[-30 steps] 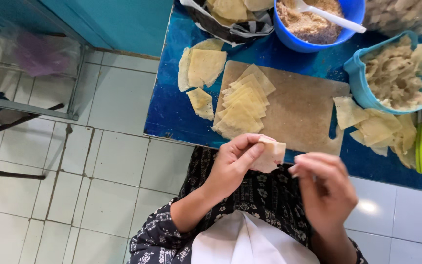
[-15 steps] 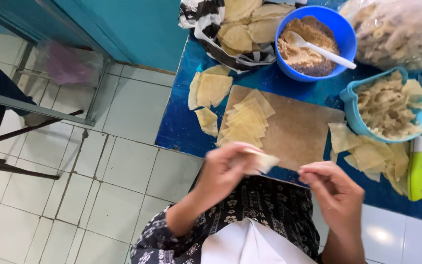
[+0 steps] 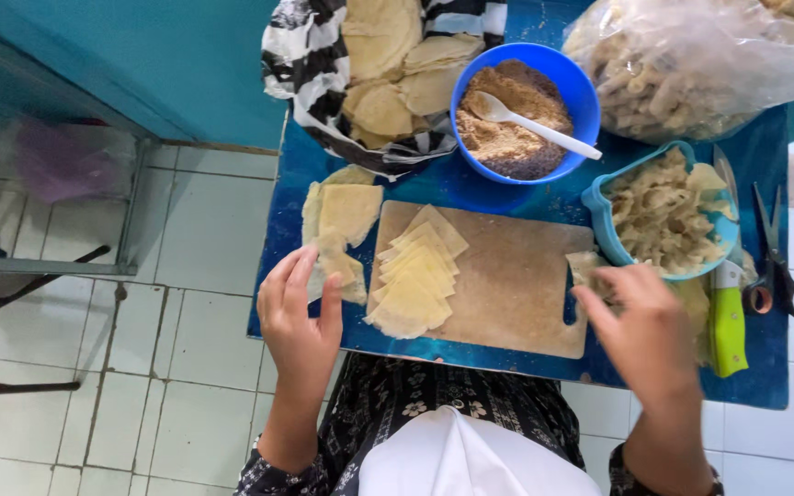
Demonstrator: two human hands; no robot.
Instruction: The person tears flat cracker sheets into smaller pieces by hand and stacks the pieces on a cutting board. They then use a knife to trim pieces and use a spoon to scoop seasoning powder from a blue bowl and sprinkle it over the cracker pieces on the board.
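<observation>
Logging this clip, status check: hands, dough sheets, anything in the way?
Left hand open, at loose dough sheets beside the board. Right hand on sheets near teal bowl; grip unclear. Stack on cutting board untouched.

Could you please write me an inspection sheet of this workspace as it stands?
Surface: small blue table, wooden cutting board on it.
Job's things: fanned stack of pale square dough sheets on the board; loose dough pieces by the left hand; right hand near the light blue tub of folded pieces.
Clutter: blue bowl of brown filling with white spoon, scissors, green-handled knife, clear plastic bag.
Hands: both open, holding nothing.
Cables: nothing seen.
Surroundings: white tiled floor, teal wall.
</observation>
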